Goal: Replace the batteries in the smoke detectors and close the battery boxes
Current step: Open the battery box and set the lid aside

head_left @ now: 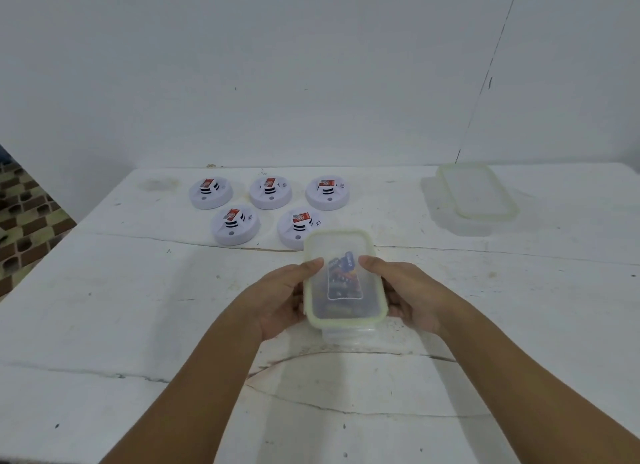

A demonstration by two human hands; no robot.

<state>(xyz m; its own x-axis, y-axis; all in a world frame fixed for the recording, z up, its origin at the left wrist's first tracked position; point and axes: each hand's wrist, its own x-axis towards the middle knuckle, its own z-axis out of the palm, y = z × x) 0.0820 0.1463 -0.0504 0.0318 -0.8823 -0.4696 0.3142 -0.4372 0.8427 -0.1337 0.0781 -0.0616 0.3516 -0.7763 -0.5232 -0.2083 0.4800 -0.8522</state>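
Several round white smoke detectors [237, 226] with red labels sit in two rows at the back middle of the white table [138, 290]. In front of them I hold a clear plastic battery box [346, 297] with a pale green rimmed lid; dark blue batteries show through it. My left hand [284, 297] grips its left side, thumb on the lid. My right hand [405, 294] grips the right side, thumb on the lid too.
A second clear box [460, 217] stands at the back right, its green-rimmed lid [478, 190] lying askew on top. A white wall rises behind the table. Patterned floor [24, 221] shows past the table's left edge.
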